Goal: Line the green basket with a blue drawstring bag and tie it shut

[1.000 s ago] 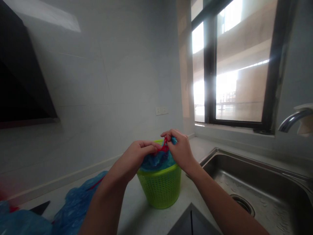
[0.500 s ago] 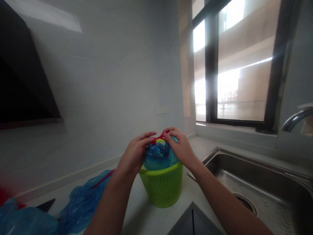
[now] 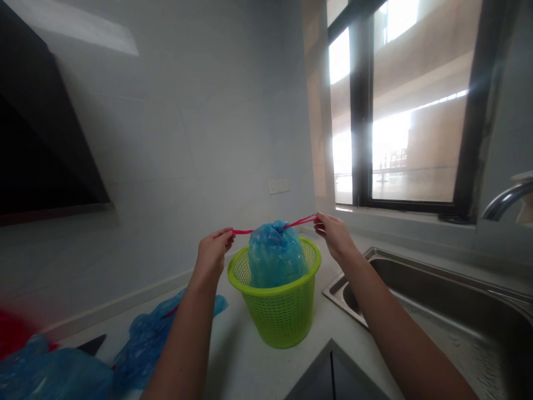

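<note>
A blue plastic drawstring bag (image 3: 277, 258) bulges up out of a green mesh basket (image 3: 280, 319), its mouth gathered tight at the top. My left hand (image 3: 213, 250) pinches one end of the red drawstring (image 3: 242, 231), left of the bag. On the other side, my right hand (image 3: 333, 236) grips a loop of the same red drawstring, a little higher. Both sides of the string are stretched taut outward from the bunched neck. What the bag contains cannot be made out.
More blue plastic bags (image 3: 145, 339) lie crumpled on the counter at left, near a blurred red thing (image 3: 14, 333). A steel sink (image 3: 441, 294) with a faucet (image 3: 506, 200) is at right. A dark grey angular object (image 3: 331, 372) stands at the front.
My hands have moved apart from above the basket to either side, drawing the red string out. The bag's mouth is now cinched and its top stands higher above the rim.
</note>
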{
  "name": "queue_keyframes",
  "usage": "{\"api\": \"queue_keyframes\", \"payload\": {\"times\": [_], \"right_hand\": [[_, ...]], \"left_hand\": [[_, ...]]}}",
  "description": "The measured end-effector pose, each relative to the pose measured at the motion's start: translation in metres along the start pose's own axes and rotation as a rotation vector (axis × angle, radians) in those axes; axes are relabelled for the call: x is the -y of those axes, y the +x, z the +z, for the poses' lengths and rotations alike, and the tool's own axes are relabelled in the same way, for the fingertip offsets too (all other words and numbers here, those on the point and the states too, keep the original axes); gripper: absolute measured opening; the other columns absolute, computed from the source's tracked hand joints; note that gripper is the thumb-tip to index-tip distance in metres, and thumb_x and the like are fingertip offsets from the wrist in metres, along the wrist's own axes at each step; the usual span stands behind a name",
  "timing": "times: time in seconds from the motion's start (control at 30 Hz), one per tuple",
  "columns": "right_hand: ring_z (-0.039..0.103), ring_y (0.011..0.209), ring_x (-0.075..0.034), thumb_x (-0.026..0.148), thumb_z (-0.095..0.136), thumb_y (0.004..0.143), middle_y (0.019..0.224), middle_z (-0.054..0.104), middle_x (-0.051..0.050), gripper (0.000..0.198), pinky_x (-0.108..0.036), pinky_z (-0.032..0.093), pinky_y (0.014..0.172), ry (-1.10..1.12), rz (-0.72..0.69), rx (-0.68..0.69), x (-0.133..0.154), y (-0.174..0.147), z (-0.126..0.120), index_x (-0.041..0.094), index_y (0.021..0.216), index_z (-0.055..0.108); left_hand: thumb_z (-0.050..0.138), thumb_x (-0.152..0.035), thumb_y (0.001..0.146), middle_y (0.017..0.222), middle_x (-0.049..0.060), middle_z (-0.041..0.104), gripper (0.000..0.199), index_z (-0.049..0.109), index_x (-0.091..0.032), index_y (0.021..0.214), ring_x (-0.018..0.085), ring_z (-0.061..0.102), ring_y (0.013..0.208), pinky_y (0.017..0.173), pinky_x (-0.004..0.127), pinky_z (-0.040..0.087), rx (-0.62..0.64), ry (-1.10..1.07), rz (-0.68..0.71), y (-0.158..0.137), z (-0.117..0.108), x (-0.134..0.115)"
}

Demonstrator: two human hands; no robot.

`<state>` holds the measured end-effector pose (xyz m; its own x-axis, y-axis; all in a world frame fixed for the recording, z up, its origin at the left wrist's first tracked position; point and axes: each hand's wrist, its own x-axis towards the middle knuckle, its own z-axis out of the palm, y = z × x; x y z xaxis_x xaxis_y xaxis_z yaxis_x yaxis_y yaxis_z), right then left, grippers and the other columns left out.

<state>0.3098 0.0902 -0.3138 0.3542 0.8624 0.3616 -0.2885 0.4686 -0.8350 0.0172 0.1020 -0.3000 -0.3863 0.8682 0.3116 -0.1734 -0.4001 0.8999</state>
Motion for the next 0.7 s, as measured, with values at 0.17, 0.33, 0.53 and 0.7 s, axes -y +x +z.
{"api": "queue_keyframes", "payload": {"times": [0.17,0.33,0.53,0.7], "right_hand": [[0.059,0.064,-0.010,0.025,0.080,0.073,0.069,0.065,0.000,0.016,-0.021,0.049,0.061,0.485,0.207,0.230,0.015,-0.012,0.007,0.016,0.070,0.067],[0.061,0.063,-0.009,0.020,0.075,0.079,0.072,0.068,0.000,0.007,-0.019,0.053,0.062,0.587,0.266,0.311,0.028,-0.025,0.014,0.015,0.082,0.070],[0.062,0.069,-0.012,0.030,0.066,0.087,0.090,0.072,-0.006,0.021,-0.023,0.052,0.057,0.260,0.046,0.480,0.033,-0.053,0.028,0.018,0.103,0.073],[0.064,0.090,-0.017,0.024,0.063,0.086,0.114,0.068,-0.007,0.023,-0.026,0.054,0.063,-0.181,-0.349,0.524,0.031,-0.078,0.042,0.023,0.107,0.072]], "left_hand": [[0.081,-0.018,0.050,0.069,0.005,0.065,0.024,0.070,-0.009,0.070,0.012,0.056,0.064,0.066,0.025,0.047,0.066,-0.078,-0.059,-0.014,0.000,-0.016],[0.083,-0.023,0.057,0.076,0.008,0.068,0.023,0.071,-0.010,0.070,0.013,0.060,0.071,0.071,0.024,0.050,0.144,-0.102,-0.041,-0.026,0.009,-0.023],[0.084,-0.045,0.067,0.059,0.001,0.054,0.039,0.063,-0.014,0.058,0.010,0.047,0.057,0.056,0.021,0.040,0.288,-0.068,0.080,-0.060,0.032,-0.026],[0.074,-0.052,0.080,0.074,0.005,0.067,0.038,0.074,-0.014,0.077,0.015,0.057,0.068,0.065,0.025,0.045,0.430,0.036,0.156,-0.095,0.048,-0.029]]}}
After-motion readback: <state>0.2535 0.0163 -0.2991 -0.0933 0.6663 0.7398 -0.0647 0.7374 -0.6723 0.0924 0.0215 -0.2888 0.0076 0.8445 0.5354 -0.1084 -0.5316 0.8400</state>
